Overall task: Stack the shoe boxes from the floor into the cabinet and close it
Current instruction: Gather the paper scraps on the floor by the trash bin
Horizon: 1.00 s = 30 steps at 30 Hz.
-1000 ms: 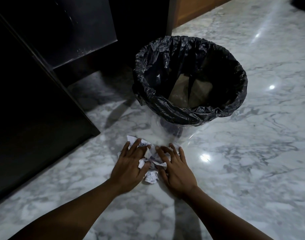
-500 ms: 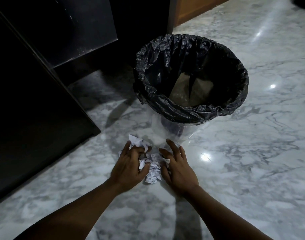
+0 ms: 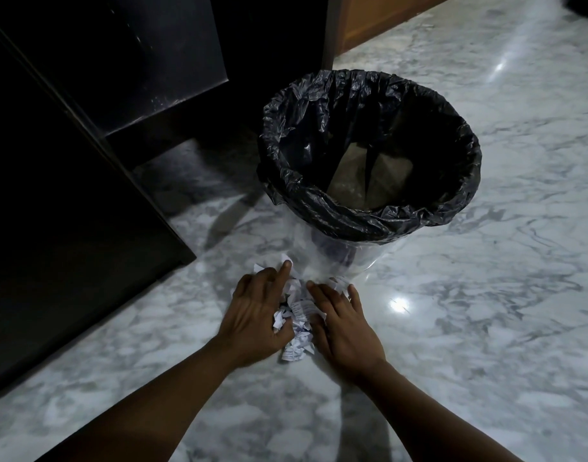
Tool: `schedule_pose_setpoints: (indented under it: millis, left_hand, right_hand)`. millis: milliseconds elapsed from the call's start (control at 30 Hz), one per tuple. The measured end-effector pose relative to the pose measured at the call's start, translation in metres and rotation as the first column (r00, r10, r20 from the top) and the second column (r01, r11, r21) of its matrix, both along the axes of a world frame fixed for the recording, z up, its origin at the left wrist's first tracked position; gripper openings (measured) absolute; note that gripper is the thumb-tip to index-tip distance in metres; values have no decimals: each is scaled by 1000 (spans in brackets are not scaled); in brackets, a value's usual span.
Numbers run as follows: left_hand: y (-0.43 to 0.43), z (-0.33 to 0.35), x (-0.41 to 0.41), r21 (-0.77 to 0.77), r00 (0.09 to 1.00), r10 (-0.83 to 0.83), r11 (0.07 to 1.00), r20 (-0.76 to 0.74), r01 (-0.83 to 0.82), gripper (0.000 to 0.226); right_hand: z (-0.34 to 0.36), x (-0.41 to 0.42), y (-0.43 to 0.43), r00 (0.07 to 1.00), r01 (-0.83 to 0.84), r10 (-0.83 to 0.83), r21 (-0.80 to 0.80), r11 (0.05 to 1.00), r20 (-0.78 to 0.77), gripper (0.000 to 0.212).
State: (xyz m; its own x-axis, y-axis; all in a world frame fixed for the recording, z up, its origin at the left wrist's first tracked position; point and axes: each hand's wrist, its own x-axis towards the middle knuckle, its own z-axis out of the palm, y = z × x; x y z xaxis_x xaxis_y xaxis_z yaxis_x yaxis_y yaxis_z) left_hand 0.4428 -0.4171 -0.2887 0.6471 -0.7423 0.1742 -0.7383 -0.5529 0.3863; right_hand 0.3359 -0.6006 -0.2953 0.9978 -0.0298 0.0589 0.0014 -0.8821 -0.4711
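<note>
Hands frame the only loose thing in reach: crumpled paper scraps point(image 3: 297, 316) lie in a small heap on the marble floor point(image 3: 469, 328), pressed between the left hand point(image 3: 257, 315) on the heap's left side and the right hand point(image 3: 342, 323) on its right. Both hands rest palm down with fingers spread and slightly curled, cupping the heap from its two sides. Neither has closed round it, and nothing is lifted yet. The heap's long axis runs near to far, from just in front of the wrists up toward the foot of the bin point(image 3: 339, 261). Neither hand is clearly nearer the paper, as both touch it. The bin stands just beyond the fingertips, its clear wall touching or almost touching the far scraps, and its black liner point(image 3: 369, 215) opens above and to the far right, so I judge the coming move is a scoop up and forward.

No shoe boxes appear anywhere in view, so where they lie cannot be told. A dark cabinet point(image 3: 69, 211) fills the left side, but its face is too shadowed to show whether a door is open or shut. Pale shapes deep in the bin are hard to make out. How much paper lies under the palms is hidden.
</note>
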Motion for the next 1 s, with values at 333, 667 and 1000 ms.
schedule_pose_setpoints:
  millis: [333,667,1000]
  left_hand:
    - [-6,-3,10,51,999,-22,999,30,21,76]
    - [5,-5,0,-30,988,-88,996,-128,85,64]
    - [4,-8,-18,108,999,-48,993,-12,49,54]
  right_hand:
    - [1,1,-3,999,-49,49,-54,997,10,53]
    - [5,2,3,999,-42,38,-137,990,-35,74]
    - [1,3,6,998,25,-32,-130,991,-56,66]
